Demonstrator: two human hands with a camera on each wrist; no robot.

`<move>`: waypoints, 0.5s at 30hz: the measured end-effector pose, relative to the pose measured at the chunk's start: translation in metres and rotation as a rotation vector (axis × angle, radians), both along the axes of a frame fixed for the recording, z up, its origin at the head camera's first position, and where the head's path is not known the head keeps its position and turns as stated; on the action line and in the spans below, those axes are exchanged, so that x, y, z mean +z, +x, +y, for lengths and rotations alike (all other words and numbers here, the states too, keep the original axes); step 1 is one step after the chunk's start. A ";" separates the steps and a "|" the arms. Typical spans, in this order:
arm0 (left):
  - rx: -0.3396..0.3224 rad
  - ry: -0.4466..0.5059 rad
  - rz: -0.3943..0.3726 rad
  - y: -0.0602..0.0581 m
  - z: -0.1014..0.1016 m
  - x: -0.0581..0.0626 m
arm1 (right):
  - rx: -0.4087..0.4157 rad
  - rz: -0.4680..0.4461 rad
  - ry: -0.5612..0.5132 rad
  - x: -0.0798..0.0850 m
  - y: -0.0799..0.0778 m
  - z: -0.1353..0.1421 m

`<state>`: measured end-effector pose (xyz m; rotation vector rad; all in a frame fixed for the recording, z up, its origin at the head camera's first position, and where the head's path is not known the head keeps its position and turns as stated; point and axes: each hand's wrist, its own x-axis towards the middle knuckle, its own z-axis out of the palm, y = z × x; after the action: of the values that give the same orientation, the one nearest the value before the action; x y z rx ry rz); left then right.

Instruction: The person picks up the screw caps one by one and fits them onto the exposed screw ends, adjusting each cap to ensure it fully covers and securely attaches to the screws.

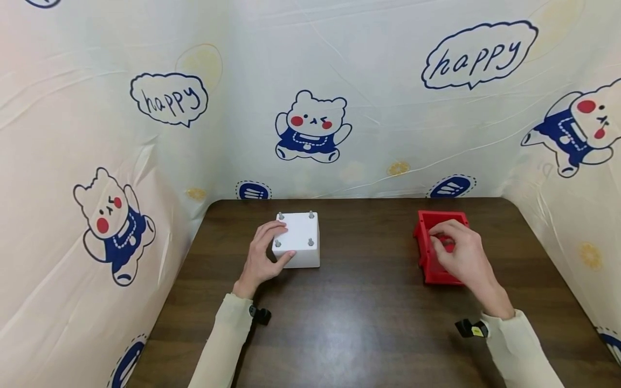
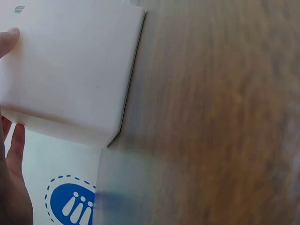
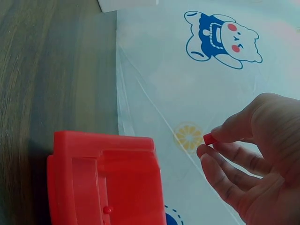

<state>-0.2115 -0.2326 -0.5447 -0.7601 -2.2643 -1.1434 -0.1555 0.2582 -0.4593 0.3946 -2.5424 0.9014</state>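
Gently, I'd let the left hand (image 1: pixel 262 257), gripping the white box (image 1: pixel 299 233) on the table (image 1: pixel 349 307), steady it, while the right hand (image 1: pixel 460 251), pinching a small red piece (image 3: pixel 209 138) above the red bin (image 1: pixel 439 276), should lift clear without loosening.

L hand (image 1: pixel 259 261) gripping, spread, R hand (image 1: pixel 462 257) pinching, both fwd
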 end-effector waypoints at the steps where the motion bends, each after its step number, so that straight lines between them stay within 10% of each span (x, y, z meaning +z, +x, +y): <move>1: 0.000 -0.001 -0.001 0.000 0.000 0.000 | 0.001 0.000 0.000 0.000 0.000 0.000; 15: 0.010 0.000 -0.012 0.000 0.001 0.000 | 0.060 0.029 -0.075 0.002 -0.001 -0.014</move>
<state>-0.2114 -0.2317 -0.5445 -0.7428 -2.2756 -1.1455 -0.1565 0.2446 -0.4574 0.4597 -2.4745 1.0021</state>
